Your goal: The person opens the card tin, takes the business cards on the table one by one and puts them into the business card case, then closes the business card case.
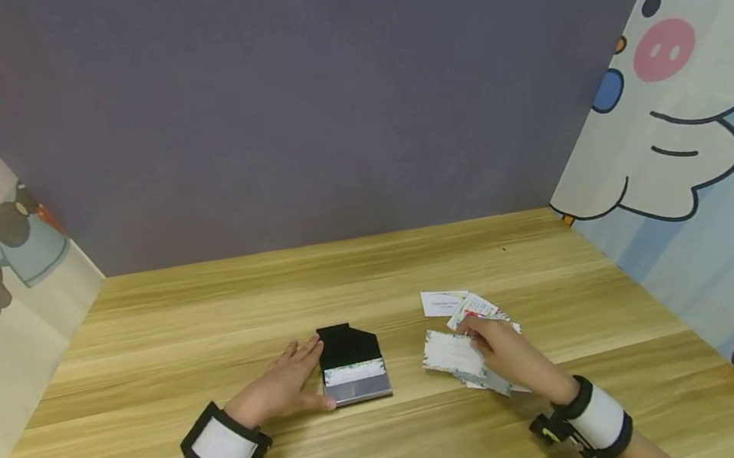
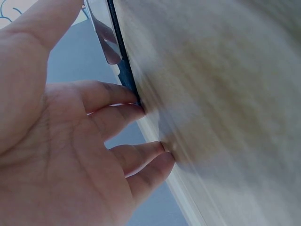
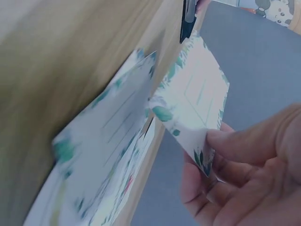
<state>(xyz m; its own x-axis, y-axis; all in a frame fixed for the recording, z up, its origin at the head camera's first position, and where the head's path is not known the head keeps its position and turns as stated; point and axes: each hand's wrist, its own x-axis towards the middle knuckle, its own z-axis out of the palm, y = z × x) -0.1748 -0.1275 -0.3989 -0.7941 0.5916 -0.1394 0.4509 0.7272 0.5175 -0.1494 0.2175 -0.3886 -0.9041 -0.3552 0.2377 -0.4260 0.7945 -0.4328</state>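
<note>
An opened card case [image 1: 359, 389] lies on the table, its black lid [image 1: 346, 348] folded back and a white card with leafy edges [image 1: 354, 372] in its silver pocket. Fairly straight fingers of my left hand [image 1: 286, 385] rest at the case's left side, thumb by the near corner. In the left wrist view, fingertips touch the tabletop and the case's dark edge. My right hand [image 1: 502, 346] pinches a business card [image 3: 193, 89] with green leaf borders between thumb and fingers, raised above the table. Below it lie loose leaf-bordered cards [image 3: 110, 129].
A white card [image 1: 442, 302] and a card with red marks [image 1: 478, 306] overlap just beyond my right hand. The wooden table [image 1: 209, 296] ends at a grey back panel [image 1: 309, 105], with cartoon-printed walls on both sides.
</note>
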